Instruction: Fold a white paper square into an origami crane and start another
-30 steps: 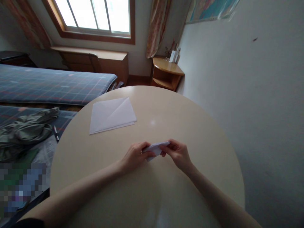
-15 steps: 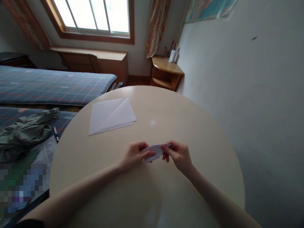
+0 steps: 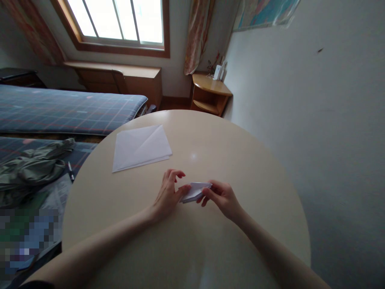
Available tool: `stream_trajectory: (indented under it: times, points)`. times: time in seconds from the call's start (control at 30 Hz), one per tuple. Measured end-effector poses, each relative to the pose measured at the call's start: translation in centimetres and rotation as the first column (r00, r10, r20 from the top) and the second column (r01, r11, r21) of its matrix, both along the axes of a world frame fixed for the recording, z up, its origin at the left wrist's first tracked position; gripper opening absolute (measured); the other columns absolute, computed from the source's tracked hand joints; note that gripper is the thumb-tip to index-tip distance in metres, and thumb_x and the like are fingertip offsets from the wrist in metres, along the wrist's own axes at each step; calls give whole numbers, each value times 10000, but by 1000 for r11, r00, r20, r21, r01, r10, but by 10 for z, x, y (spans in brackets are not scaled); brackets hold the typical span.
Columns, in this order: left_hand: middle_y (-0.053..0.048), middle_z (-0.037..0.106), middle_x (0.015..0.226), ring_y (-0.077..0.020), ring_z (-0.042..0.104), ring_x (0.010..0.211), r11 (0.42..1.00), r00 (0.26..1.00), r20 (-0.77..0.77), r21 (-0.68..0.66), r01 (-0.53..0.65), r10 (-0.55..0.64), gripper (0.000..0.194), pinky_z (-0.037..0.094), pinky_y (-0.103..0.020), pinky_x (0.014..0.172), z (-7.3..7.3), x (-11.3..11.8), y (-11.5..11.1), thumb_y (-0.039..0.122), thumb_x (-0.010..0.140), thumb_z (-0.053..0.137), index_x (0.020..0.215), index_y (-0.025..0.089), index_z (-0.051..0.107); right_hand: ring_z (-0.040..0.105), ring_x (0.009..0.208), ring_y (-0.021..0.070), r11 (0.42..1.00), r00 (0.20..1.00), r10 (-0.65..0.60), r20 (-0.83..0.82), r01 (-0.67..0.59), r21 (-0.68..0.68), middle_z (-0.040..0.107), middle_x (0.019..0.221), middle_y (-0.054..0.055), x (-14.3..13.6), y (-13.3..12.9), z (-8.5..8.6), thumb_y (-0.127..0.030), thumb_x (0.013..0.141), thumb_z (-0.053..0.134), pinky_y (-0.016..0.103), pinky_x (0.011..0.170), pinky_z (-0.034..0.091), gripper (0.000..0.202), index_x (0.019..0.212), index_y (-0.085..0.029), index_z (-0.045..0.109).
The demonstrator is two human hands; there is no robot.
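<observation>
Two bare hands and one piece of folded white paper [image 3: 194,192], placed above the nearer middle of a round cream tabletop [image 3: 240,168].

Right hand [image 3: 221,197]: the right end of the folded paper is pinched narrowly between thumb and fingers, with some fingertips tucked below it. Left hand [image 3: 169,192]: the left end is touched by the thumb; the other fingers are raised, bent and parted from the paper, so that a wide gap is left. Whether the paper is borne by the tabletop or held just above it cannot be told.

Layers: more than one is shown along the near edge; the count cannot be made out.

Risks, as judged: since the hold is mainly supplied by the right hand, the layers could be sprung apart at the left end if the thumb is lifted. A fold could be set crooked if the edges are slid past one another under uneven pressure. A tear could be caused by a hard pull at the pinched end.

Also listed: larger white paper [image 3: 141,148], laid flat on the tabletop beyond the left hand, marked by a diagonal line, touched by neither hand; it could be displaced if brushed. A crumpled grey-green cloth [image 3: 39,164] is seen at the left, on a plaid mattress [image 3: 86,146].
</observation>
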State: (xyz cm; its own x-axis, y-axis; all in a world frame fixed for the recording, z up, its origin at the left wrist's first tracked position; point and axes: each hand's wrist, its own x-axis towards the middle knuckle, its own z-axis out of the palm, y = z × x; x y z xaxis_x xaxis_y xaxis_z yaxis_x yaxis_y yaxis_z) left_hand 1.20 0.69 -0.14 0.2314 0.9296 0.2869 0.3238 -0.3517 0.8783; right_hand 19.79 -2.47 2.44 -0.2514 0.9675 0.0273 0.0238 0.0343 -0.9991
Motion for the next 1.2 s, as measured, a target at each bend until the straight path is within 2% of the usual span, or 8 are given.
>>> stream_trajectory:
  times: [0.07,0.17,0.27,0.37,0.57,0.83,1.07,1.2]
  points:
    - [2,480,795,-126,434,671,997,999,-30,73,-7,10,146,381,-234,614,1,2,-4,275,773,585,848,185,499,634,516,151,996,996,-86,17,86,-1,669,594,49,-1,1,-1,-468,764,619,272,510,537,341,701,-133,619]
    - [23,464,728,-101,425,585,983,983,-53,35,178,-176,126,362,-212,552,3,3,-10,301,839,520,810,185,479,629,495,149,988,988,-152,9,152,-11,651,562,27,-2,1,-2,-475,743,636,275,502,546,342,685,-138,622]
    - [6,487,754,-99,443,590,949,947,-55,-14,316,-316,241,368,-214,549,5,3,-11,408,856,501,808,172,504,604,469,131,994,993,-112,-23,112,-14,636,554,11,-4,1,-4,-463,719,661,263,469,543,329,650,-145,619]
    - [-7,499,756,-108,459,612,936,933,-68,-40,350,-352,303,376,-219,563,3,3,-9,448,873,460,791,163,523,590,472,117,998,996,-59,-68,58,-14,623,555,0,-5,2,-7,-443,693,689,235,430,526,306,644,-149,619]
    - [1,521,692,-109,475,603,949,939,-142,3,317,-313,263,385,-217,584,4,2,-9,320,917,350,802,167,532,558,479,88,999,990,-46,-134,44,-16,604,575,-10,-4,8,-13,-433,664,717,175,377,470,302,687,-146,626]
    - [8,580,610,-109,553,536,952,953,-86,-119,281,-292,105,435,-196,522,14,-1,-16,233,798,486,712,173,487,568,478,94,990,988,-80,-132,63,-124,584,562,-21,-9,6,-8,-477,709,667,206,418,510,351,615,-149,584]
    - [-27,635,699,-162,638,666,853,924,366,-440,280,-115,159,547,-313,664,17,-3,-8,275,695,569,743,123,574,643,563,143,946,986,-87,-144,37,-321,658,619,12,12,12,-4,-359,576,790,291,572,566,313,633,-123,593]
    - [-35,638,716,-156,611,666,799,886,463,-522,297,-27,220,556,-322,643,19,-8,1,291,638,612,759,107,615,645,561,141,914,974,-2,-224,-89,-395,612,561,-20,22,20,-5,-273,525,812,250,544,542,320,566,-128,530]
